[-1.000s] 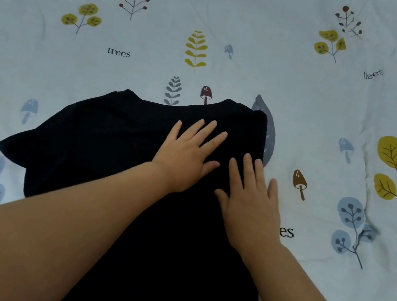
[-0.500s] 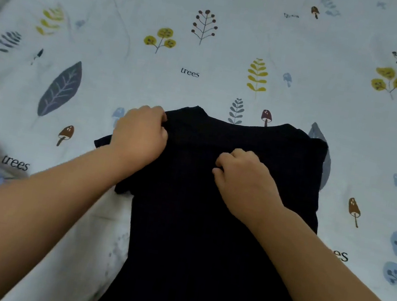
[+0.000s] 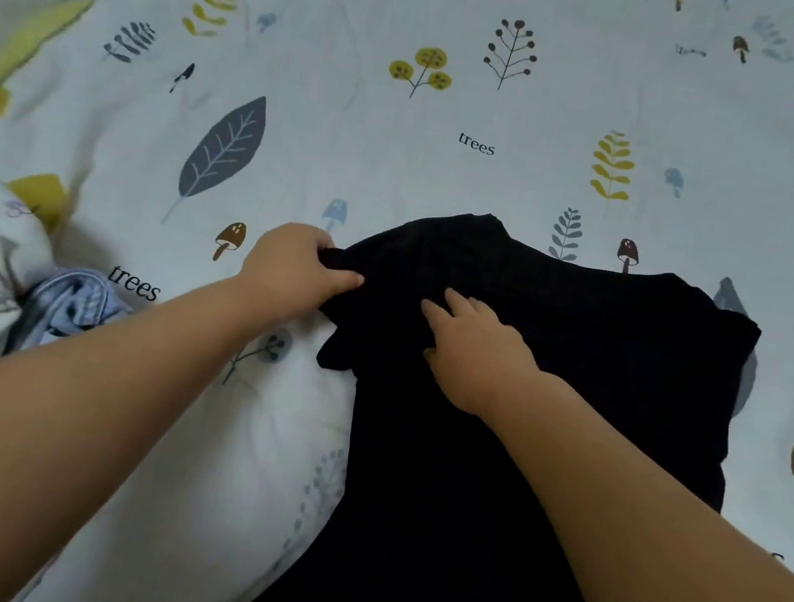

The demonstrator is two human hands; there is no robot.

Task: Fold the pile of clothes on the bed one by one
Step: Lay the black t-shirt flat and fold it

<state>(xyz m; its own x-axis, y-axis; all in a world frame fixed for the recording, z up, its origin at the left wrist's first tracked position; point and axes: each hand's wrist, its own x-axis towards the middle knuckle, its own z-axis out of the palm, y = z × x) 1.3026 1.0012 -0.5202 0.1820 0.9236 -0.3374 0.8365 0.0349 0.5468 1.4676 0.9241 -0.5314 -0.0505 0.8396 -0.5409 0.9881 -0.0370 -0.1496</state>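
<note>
Black garment (image 3: 521, 424) spread on the bed (image 3: 407, 156)

It lies lengthwise, neckline at the far end, its right side folded in to a straight edge and its left sleeve bunched up. A crumpled blue piece of clothing (image 3: 66, 305) sits well apart at the left.

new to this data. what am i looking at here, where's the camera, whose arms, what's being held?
No robot here: a person wears one wide-angle camera on the head, looking forward and down, so the two bare arms entering from the bottom are theirs. The surface is a bed with a white sheet printed with leaves, mushrooms and the word "trees". A black garment lies spread on it. The left hand grips the garment's left edge, fabric bunched in its fingers. The right hand rests on the garment, fingers loosely bent, touching the cloth. At far left lies a rumpled heap with a light blue piece.
</note>
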